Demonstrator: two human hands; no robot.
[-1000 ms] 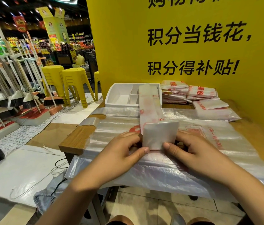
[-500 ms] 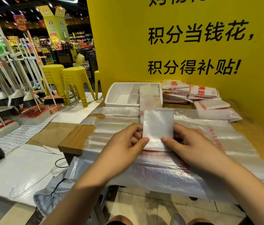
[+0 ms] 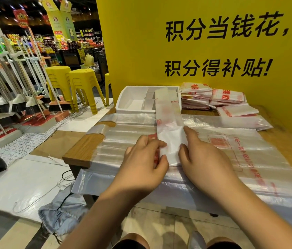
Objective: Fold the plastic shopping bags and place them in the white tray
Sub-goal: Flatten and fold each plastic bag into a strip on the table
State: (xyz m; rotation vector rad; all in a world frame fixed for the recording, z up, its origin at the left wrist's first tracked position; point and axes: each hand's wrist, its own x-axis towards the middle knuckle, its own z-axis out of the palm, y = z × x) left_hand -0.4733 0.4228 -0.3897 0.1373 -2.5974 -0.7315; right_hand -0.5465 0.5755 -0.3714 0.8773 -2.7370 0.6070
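Where the head camera looks down over both forearms, a narrow bag strip (image 3: 168, 121) of translucent plastic with red print runs straight away from the person across the middle of the wooden table (image 3: 82, 150). Its near end is doubled over into a thicker white rectangle between the hands. Its far end lies over the front rim of the white tray (image 3: 134, 110) and into the right part of it.

The left hand (image 3: 141, 159) has curled fingers, and its thumb and forefinger pinch the left edge of the doubled part. The right hand (image 3: 202, 159) lies flatter: its forefinger is straight along the right edge of the strip and its thumb presses on the fold, with nothing closed inside the hand.

Under the strip, flat bags (image 3: 249, 159) cover most of the tabletop and hang over its near edge. Only the left corner of the wood is bare.

A stack of folded bags (image 3: 211, 97) sits just right of the tray, against the yellow wall panel (image 3: 141, 51), which closes off the far side of the table.

Left of the table, the floor is open as far as the yellow stools (image 3: 82, 87) and a row of brooms (image 3: 25, 105). A black cable (image 3: 66, 175) lies near the table leg.
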